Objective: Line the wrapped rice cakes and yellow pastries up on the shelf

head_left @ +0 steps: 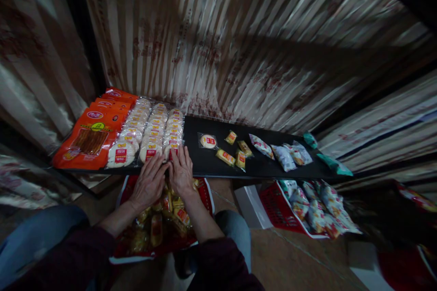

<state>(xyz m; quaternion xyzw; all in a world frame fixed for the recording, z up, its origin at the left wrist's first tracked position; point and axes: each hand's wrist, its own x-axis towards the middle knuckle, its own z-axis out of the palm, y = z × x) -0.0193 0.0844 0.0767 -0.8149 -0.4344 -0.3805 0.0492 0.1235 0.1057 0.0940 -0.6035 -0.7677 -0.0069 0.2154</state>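
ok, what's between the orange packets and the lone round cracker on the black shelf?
Three rows of wrapped white crackers, then a bare strip of black shelf before the lone cracker. Shows in the head view.

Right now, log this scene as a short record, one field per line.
Surface: long black shelf
Left hand: touching the front of the middle row of round white crackers in clear wrappers
Right hand: touching the front of the rightmost row
Shelf's left end: overlapping flat orange packets
Right of rows: one round white cracker apart, four small yellow wrapped snacks
Farther right: white patterned bags, teal bags
Below: red basket of gold-wrapped snacks between the knees; second red basket holding white printed bags
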